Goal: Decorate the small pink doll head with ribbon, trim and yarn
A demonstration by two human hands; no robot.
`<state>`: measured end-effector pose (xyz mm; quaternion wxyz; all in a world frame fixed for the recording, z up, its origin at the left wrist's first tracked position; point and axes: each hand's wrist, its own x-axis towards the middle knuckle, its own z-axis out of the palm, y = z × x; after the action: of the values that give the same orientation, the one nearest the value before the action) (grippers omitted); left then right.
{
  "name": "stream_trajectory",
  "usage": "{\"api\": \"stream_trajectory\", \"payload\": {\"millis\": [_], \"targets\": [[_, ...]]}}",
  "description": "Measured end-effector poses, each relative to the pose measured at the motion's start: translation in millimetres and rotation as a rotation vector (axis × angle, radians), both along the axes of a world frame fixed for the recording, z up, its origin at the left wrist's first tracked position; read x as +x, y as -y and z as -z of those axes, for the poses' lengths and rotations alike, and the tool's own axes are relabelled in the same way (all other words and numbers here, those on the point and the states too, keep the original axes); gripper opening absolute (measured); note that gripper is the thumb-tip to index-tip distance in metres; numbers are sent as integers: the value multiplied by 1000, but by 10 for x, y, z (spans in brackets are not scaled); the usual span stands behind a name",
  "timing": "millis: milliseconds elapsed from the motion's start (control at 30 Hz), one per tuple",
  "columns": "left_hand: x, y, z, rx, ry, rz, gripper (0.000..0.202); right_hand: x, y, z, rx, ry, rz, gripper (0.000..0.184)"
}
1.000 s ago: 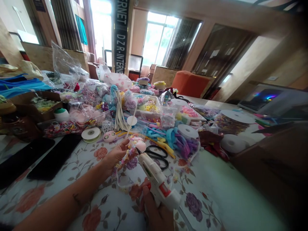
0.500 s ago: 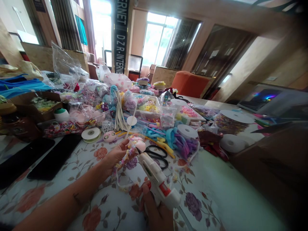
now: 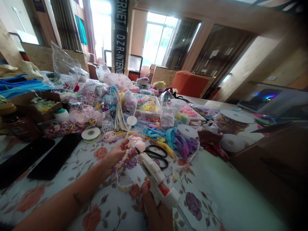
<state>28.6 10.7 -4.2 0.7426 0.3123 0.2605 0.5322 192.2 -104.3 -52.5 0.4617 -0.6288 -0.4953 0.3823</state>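
Note:
My left hand [image 3: 119, 155] is closed around a small pink doll head [image 3: 139, 144] with a pastel, fluffy trim [image 3: 125, 157] wrapped along its side. The trim's pale tail hangs down toward the tablecloth. In my right hand [image 3: 152, 205] is a white hot glue gun [image 3: 155, 176], its fingers wrapped around the handle by the red trigger. The gun's dark nozzle points up and left, at or very near the lower edge of the doll head; exact contact is unclear. Black-handled scissors [image 3: 157, 155] lie just behind the gun.
Another pink doll head [image 3: 109, 136] lies beside a ribbon spool [image 3: 90, 134]. Two dark phones [image 3: 55, 157] rest at the left. Behind are piled craft supplies, blue and purple fuzzy strips [image 3: 185, 144] and a white tray [image 3: 157, 104]. A cardboard box [image 3: 274, 163] stands at the right.
The glue gun and my right hand have shifted very slightly left. My left hand and the doll head stay in place.

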Motion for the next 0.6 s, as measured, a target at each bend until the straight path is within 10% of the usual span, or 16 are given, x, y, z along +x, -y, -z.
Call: {"api": "stream_trajectory", "payload": {"millis": [600], "targets": [[-17, 2, -13, -14, -4, 40, 81, -56, 4, -102, 21, 28, 48, 59]]}}
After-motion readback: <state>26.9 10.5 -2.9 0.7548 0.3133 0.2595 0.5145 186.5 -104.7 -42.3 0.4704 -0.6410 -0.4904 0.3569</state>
